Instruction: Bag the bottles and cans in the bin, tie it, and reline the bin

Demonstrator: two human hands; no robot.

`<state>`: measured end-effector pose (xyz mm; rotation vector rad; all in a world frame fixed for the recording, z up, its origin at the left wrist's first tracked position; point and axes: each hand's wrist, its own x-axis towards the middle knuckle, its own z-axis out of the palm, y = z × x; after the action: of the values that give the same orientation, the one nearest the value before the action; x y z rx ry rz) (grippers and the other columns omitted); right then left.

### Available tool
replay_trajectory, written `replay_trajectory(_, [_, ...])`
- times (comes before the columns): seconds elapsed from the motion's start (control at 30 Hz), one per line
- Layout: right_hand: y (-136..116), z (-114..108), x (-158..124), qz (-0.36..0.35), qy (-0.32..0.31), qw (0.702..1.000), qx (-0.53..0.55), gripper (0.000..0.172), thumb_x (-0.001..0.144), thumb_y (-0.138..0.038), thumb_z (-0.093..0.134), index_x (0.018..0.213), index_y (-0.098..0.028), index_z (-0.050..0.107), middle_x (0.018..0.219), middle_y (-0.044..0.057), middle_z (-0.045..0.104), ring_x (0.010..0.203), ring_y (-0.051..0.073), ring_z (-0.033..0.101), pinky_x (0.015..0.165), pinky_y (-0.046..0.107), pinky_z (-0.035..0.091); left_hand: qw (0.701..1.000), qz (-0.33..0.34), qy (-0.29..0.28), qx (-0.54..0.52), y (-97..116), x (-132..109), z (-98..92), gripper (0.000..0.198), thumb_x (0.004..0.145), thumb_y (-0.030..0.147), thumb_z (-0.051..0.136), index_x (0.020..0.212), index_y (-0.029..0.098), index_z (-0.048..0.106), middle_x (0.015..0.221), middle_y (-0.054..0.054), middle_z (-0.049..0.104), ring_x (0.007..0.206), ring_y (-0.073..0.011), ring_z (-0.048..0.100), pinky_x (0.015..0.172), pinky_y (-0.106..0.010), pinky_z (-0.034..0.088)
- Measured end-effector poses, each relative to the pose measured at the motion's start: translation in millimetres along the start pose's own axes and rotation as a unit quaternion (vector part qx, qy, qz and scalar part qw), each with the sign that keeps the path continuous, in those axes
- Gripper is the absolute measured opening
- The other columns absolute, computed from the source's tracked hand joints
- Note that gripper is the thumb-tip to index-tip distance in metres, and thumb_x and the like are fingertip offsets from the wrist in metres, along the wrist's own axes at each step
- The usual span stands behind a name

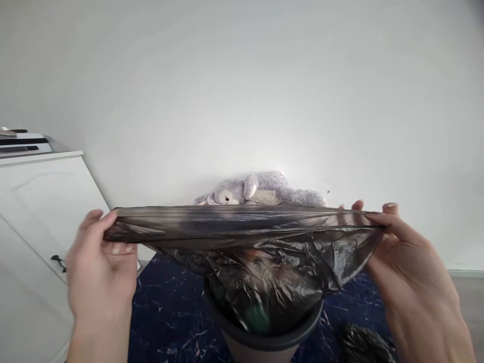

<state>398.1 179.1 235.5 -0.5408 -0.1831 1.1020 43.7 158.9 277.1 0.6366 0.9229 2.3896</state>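
Note:
A thin black plastic bin bag (249, 242) is stretched wide between my hands, its mouth pulled taut. My left hand (100, 267) grips the bag's left edge with fingers curled round it. My right hand (404, 262) pinches the right edge, fingers tucked into the opening. The bag's lower part hangs down into a round bin (264, 338) with a dark rim, just below centre. Something green shows faintly through the plastic inside the bin.
A grey plush toy (257, 189) lies against the white wall behind the bag. A white cabinet (41, 212) with a dark handle stands at the left. Dark blue marbled floor lies below, with a crumpled black bag (363, 345) at the lower right.

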Motion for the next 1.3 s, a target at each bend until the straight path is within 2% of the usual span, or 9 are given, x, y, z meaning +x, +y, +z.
replay_trajectory(0.13, [3.9,0.4,6.2,0.025,0.001,0.998,0.056,0.039,0.072,0.008,0.062,0.095,-0.023,0.057,0.101,0.004,0.068,0.111,0.022,0.075,0.092,0.050,0.070,0.992,-0.117,0.013,-0.049,-3.8,4.2,4.8,0.017,0.088,-0.001,0.061,0.086,0.015,0.063,0.076,0.002,0.069,0.067,-0.0104,0.067,0.064,-0.020,0.055])
replay_trajectory(0.27, [3.7,-3.7,9.5,0.027,-0.005,0.998,0.049,0.036,0.074,0.006,0.061,0.094,-0.023,0.058,0.110,0.006,0.070,0.114,0.021,0.075,0.094,0.040,0.069,0.974,-0.220,-0.047,-0.042,-5.5,3.7,4.2,0.013,0.094,0.008,0.052,0.095,0.013,0.064,0.086,-0.007,0.074,0.080,-0.0187,0.072,0.071,-0.030,0.061])
replay_trajectory(0.47, [5.9,-13.5,19.9,0.042,-0.035,0.998,0.012,0.035,0.067,-0.001,0.072,0.087,-0.025,0.056,0.107,0.004,0.069,0.111,0.018,0.075,0.094,0.030,0.068,0.954,-0.181,-0.238,0.017,-23.3,8.4,-7.0,0.030,0.095,0.044,0.064,0.098,0.016,0.071,0.099,-0.006,0.078,0.098,-0.0231,0.074,0.088,-0.031,0.063])
replay_trajectory(0.57, [8.8,-20.3,25.4,0.015,-0.086,0.996,-0.013,0.037,0.064,-0.004,0.077,0.085,-0.026,0.056,0.097,0.001,0.068,0.105,0.019,0.075,0.094,0.033,0.068,0.893,-0.208,-0.385,0.100,-48.5,21.8,-28.5,0.069,0.082,0.074,0.074,0.123,0.020,0.075,0.119,-0.009,0.079,0.124,-0.0384,0.069,0.102,-0.046,0.059])
replay_trajectory(0.63, [10.1,-22.9,27.2,0.009,-0.104,0.994,-0.018,0.038,0.063,-0.005,0.079,0.084,-0.026,0.055,0.092,-0.001,0.067,0.101,0.018,0.075,0.093,0.035,0.068,0.831,-0.222,-0.496,0.118,-66.8,31.4,-45.7,0.110,0.052,0.097,0.075,0.129,0.018,0.075,0.128,-0.018,0.076,0.134,-0.0487,0.062,0.108,-0.058,0.054])
replay_trajectory(0.73, [11.2,-22.2,28.4,0.028,-0.097,0.995,-0.010,0.040,0.060,-0.005,0.078,0.084,-0.026,0.054,0.088,-0.003,0.066,0.097,0.017,0.074,0.092,0.034,0.068,0.792,-0.223,-0.548,0.152,-84.3,37.0,-63.4,0.097,0.046,0.096,0.079,0.110,0.023,0.083,0.123,-0.019,0.078,0.136,-0.0530,0.059,0.108,-0.064,0.052])
replay_trajectory(1.03, [37.3,-33.4,59.7,0.080,-0.061,0.994,-0.046,0.033,0.056,-0.010,0.071,0.081,-0.023,0.053,0.078,-0.001,0.064,0.088,0.018,0.072,0.074,0.028,0.067,0.827,-0.214,-0.446,0.269,-62.1,-10.5,-31.4,0.047,0.080,0.059,0.085,0.117,0.029,0.082,0.130,-0.012,0.077,0.139,-0.0430,0.061,0.113,-0.058,0.053])
replay_trajectory(1.2, [67.9,-53.3,91.1,0.068,-0.028,0.993,-0.092,0.020,0.069,-0.020,0.069,0.079,-0.022,0.052,0.069,-0.007,0.057,0.067,0.009,0.065,0.080,0.023,0.065,0.860,-0.234,-0.357,0.280,-53.7,-34.3,-11.6,0.051,0.086,0.056,0.082,0.130,0.031,0.077,0.138,-0.008,0.074,0.140,-0.0403,0.060,0.113,-0.050,0.055])
replay_trajectory(1.3, [77.6,-60.2,98.4,0.110,-0.059,0.981,-0.146,0.017,0.071,-0.019,0.070,0.078,-0.021,0.054,0.067,-0.006,0.057,0.060,0.009,0.062,0.069,0.021,0.063,0.890,-0.226,-0.334,0.212,-51.3,-41.6,-3.8,0.053,0.090,0.059,0.077,0.133,0.029,0.075,0.140,-0.008,0.073,0.143,-0.0377,0.058,0.116,-0.047,0.053])
